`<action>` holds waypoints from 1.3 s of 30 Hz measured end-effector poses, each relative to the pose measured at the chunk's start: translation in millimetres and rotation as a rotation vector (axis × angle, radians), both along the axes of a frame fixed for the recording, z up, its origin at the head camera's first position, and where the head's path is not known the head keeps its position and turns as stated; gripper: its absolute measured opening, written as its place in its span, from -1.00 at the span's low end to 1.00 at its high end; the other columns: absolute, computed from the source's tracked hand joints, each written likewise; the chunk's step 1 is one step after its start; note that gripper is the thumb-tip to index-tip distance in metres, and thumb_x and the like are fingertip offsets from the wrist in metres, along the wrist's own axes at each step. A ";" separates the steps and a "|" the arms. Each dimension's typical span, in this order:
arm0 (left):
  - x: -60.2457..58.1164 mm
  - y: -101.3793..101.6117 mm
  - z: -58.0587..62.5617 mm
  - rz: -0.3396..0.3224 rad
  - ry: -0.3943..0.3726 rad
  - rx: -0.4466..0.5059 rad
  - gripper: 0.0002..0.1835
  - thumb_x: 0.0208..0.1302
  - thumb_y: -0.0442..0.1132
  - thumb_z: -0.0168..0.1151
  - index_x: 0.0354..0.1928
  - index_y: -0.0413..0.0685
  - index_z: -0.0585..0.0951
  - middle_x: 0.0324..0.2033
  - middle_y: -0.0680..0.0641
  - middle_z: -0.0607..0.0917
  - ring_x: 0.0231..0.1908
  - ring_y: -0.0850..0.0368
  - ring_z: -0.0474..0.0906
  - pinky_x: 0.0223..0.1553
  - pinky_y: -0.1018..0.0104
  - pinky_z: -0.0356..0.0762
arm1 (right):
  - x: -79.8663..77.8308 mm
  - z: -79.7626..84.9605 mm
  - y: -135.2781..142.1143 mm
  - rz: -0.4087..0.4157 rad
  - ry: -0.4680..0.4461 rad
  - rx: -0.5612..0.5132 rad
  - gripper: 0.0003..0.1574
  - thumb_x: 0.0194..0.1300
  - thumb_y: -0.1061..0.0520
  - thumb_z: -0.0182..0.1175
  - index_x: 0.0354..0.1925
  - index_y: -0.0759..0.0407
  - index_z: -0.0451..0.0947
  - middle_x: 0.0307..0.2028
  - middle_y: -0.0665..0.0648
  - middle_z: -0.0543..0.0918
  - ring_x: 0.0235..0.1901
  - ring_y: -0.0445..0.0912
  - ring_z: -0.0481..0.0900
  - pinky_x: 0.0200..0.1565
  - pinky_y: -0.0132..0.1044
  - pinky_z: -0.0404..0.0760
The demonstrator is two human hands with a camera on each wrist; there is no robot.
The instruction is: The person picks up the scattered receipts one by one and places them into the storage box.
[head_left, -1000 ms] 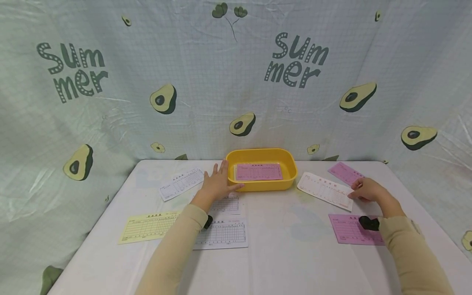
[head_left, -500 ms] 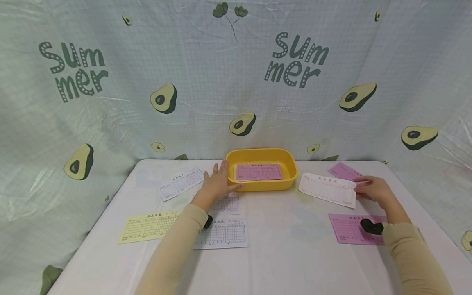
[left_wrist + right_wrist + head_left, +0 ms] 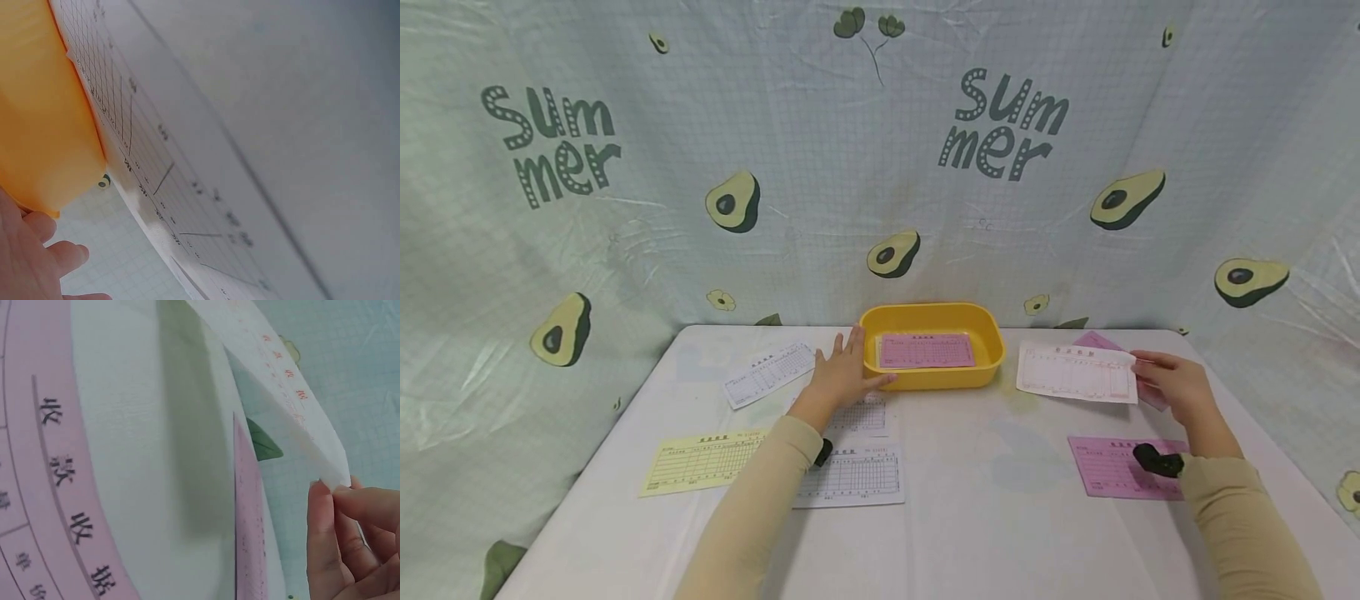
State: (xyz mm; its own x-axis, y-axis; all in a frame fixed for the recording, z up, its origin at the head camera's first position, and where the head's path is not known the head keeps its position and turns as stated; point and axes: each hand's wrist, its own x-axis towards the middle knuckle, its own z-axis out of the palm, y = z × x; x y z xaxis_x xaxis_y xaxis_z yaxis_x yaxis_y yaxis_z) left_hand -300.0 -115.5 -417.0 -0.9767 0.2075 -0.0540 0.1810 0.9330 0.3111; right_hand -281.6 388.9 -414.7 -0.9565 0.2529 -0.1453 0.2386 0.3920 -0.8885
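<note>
My right hand [image 3: 1176, 387] pinches the right end of a white receipt slip with red print [image 3: 1075, 375]. In the right wrist view that slip [image 3: 275, 375] slants up off the table, its corner between thumb and fingers. Behind it a pink slip [image 3: 1097, 340] lies partly covered. My left hand [image 3: 838, 375] rests with spread fingers against the left side of a yellow plastic tray [image 3: 936, 380]. Inside the tray lies a pink slip [image 3: 927, 350] over a pale yellow one. The left wrist view has the tray wall [image 3: 44, 112] beside the fingers [image 3: 72, 256].
On the left lie a yellow slip [image 3: 703, 464] and white slips with dark print [image 3: 771, 373], some partly under my left arm. Another pink slip [image 3: 1108, 467] lies below my right wrist. A patterned cloth [image 3: 820, 267] hangs behind the table.
My right hand has moved slightly right and up, lifting the white slip, which has turned more level and now covers more of the pink slip. The left hand has stayed at the tray.
</note>
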 end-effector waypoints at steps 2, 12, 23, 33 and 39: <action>-0.2 0.3 0.0 0.001 0.000 0.001 0.27 0.29 0.49 0.12 0.63 -0.21 -0.26 0.62 -0.18 -0.12 0.58 -0.23 -0.21 0.46 -0.36 -0.25 | 0.0 2.5 2.3 -0.005 0.007 -0.020 -0.29 0.60 0.09 0.06 0.50 0.45 0.19 0.07 0.18 0.52 -0.30 -0.35 0.53 -0.22 -0.48 0.67; -0.7 0.7 0.7 -0.005 0.002 -0.001 0.27 0.30 0.49 0.11 0.63 -0.20 -0.25 0.62 -0.19 -0.11 0.58 -0.23 -0.20 0.46 -0.37 -0.24 | 4.4 25.0 7.6 -0.048 0.109 -0.282 -0.88 0.50 0.13 0.23 -0.08 -0.11 0.61 -0.36 -0.26 0.60 -0.38 -0.35 0.62 -0.31 -0.51 0.66; -2.9 -0.4 -0.1 -0.012 0.008 -0.020 0.26 0.30 0.51 0.08 0.63 -0.22 -0.25 0.62 -0.19 -0.11 0.58 -0.23 -0.20 0.46 -0.38 -0.21 | -9.0 52.8 -7.5 -0.086 0.152 -0.414 -0.84 0.49 0.19 0.22 -0.06 -0.08 0.55 -0.34 -0.23 0.64 -0.36 -0.34 0.63 -0.32 -0.52 0.65; -0.8 -0.1 1.2 -0.012 0.017 -0.025 0.24 0.32 0.48 0.09 0.63 -0.23 -0.22 0.62 -0.19 -0.09 0.58 -0.25 -0.18 0.46 -0.38 -0.22 | -14.9 56.9 -39.4 -0.055 0.153 -0.484 -0.84 0.50 0.20 0.20 -0.04 -0.07 0.55 -0.31 -0.18 0.64 -0.31 -0.29 0.61 -0.29 -0.50 0.65; 0.3 0.2 0.6 -0.018 0.035 -0.067 0.24 0.32 0.49 0.07 0.63 -0.23 -0.20 0.62 -0.19 -0.08 0.58 -0.23 -0.18 0.47 -0.37 -0.23 | -23.0 53.2 -60.5 -0.022 0.138 -0.488 -0.82 0.52 0.20 0.17 -0.01 -0.07 0.54 -0.20 -0.14 0.59 -0.20 -0.22 0.56 -0.25 -0.50 0.64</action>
State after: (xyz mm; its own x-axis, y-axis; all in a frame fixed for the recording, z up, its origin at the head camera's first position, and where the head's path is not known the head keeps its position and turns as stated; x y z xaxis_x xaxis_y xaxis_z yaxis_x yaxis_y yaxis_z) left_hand -299.7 -115.2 -416.3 -0.9743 0.2226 -0.0340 0.2081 0.9479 0.2414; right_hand -304.6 328.4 -361.5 -0.9703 0.2075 -0.1246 0.1101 -0.0803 -0.9907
